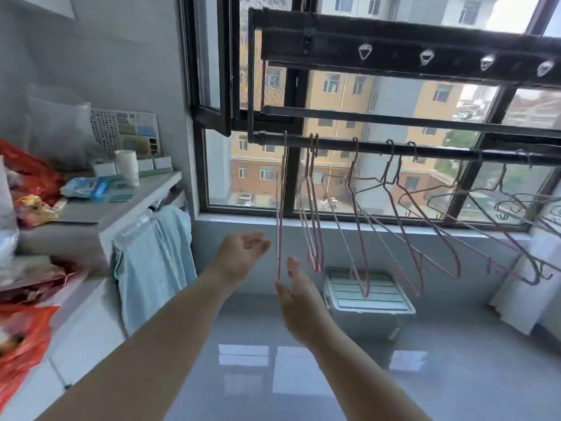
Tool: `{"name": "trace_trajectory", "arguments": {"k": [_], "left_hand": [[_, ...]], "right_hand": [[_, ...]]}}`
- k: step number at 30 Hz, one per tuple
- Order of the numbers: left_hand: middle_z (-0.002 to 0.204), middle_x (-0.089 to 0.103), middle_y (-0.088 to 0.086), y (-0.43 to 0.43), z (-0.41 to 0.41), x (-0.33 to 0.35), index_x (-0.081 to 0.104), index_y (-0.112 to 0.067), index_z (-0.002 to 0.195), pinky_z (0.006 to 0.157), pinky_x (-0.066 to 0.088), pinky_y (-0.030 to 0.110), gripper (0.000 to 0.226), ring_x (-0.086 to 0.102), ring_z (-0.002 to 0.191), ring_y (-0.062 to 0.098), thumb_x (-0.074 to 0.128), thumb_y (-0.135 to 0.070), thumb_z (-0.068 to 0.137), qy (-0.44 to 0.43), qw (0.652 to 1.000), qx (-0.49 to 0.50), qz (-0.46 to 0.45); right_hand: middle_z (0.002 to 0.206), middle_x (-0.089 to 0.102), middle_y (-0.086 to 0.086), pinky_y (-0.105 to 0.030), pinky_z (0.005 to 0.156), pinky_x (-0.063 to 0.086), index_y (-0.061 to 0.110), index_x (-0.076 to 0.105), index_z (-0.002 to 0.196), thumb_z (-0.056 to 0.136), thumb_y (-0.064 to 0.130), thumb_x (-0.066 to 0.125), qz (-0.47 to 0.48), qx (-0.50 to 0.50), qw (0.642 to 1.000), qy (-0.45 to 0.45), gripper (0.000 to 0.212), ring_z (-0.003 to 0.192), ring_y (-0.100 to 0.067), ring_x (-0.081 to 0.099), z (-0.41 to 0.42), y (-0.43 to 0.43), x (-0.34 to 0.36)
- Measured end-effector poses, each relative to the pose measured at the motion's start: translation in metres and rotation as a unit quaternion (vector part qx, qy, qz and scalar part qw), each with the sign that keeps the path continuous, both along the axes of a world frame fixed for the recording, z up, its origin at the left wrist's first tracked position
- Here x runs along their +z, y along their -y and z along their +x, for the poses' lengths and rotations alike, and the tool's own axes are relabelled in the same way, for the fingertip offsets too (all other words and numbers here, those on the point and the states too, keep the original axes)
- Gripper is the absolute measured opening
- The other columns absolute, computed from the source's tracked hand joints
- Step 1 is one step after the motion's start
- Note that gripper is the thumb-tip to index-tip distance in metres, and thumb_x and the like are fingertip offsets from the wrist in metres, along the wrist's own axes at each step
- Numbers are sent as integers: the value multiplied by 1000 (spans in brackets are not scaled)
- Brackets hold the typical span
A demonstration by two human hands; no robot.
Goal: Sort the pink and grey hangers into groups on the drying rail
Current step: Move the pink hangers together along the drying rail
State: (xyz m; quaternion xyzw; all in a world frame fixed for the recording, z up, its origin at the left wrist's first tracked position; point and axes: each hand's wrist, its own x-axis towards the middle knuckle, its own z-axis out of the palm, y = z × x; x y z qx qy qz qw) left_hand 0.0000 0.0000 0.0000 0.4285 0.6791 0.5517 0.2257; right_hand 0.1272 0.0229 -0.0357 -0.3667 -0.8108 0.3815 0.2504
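A white plastic crate (367, 294) was seen on the floor below the drying rail (364, 146), and a blue towel (154, 262) was draped at the counter's edge. Pink hangers (315, 262) were hung leftward, grey hangers (516, 197) mostly rightward. Both hands were raised empty. The left hand (243, 253) was loosely cupped. The right hand (299, 302) was held straight-fingered just under the leftmost pink hanger (278, 244); contact could not be judged.

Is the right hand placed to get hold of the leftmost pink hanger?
Likely yes: the open right hand is close by the lower end of the leftmost pink hanger, with nothing between them.
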Motion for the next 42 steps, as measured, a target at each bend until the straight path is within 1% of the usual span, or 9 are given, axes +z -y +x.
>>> {"name": "trace_trajectory", "arguments": {"k": [8,14,21,27,30,32,35,38,42], "left_hand": [[103,67,1,-25,-10,-8,57,-6,117,84,43,21,35,61,96,9,62,-12,83,106,991,-83,-12],[94,70,5,-34,-22,-7,61,-6,109,70,53,19,29,65,87,15,61,-4,80,157,983,-95,22],[86,72,5,-35,-37,-7,63,-6,106,73,55,22,28,67,79,14,62,1,79,172,983,-62,29],[83,74,1,-29,-34,-15,63,-8,106,72,55,21,29,68,79,13,62,0,78,167,985,-34,23],[92,71,8,-26,-24,-11,60,-7,111,73,56,21,30,67,85,17,59,1,82,165,986,-22,10],[106,67,9,-24,-15,-5,54,-7,120,89,51,35,36,63,97,22,59,-5,85,91,996,19,-11],[123,53,7,-23,7,8,43,-11,131,98,43,44,50,55,111,27,60,-15,85,-127,982,138,15],[119,57,4,-29,32,25,52,-14,123,90,43,21,38,55,105,15,57,-11,86,-192,967,114,125],[124,58,11,-53,51,26,46,-8,129,97,41,28,41,55,112,19,51,-22,91,-103,995,-5,-15]], "right_hand": [[101,69,8,-27,91,47,20,48,125,93,13,45,-9,-38,997,-67,32,98,-7,62,-24,-11,-14],[82,67,20,-22,85,49,34,44,130,93,13,45,34,-37,995,-87,42,89,1,63,-33,-13,-11],[72,64,24,-3,68,39,50,38,128,92,14,43,20,-7,997,-78,51,76,12,55,-43,-15,-9],[106,67,10,3,78,33,39,31,137,95,19,42,-5,1,998,-60,48,99,4,58,-35,-9,1],[144,32,6,-2,97,19,28,10,145,94,23,43,32,39,999,7,60,131,-6,31,-26,1,15],[142,35,-3,1,96,18,15,26,141,86,21,53,197,3,979,44,62,129,-13,37,-13,7,27],[121,56,-7,-9,87,39,11,54,122,66,16,70,306,-50,951,6,58,107,-16,58,14,4,45],[147,14,3,-12,109,14,18,10,143,92,21,44,256,-29,964,63,62,135,-12,21,31,-12,57],[149,15,3,-17,110,16,16,-3,145,92,9,37,225,-8,969,105,67,135,-12,24,35,-29,51]]}}
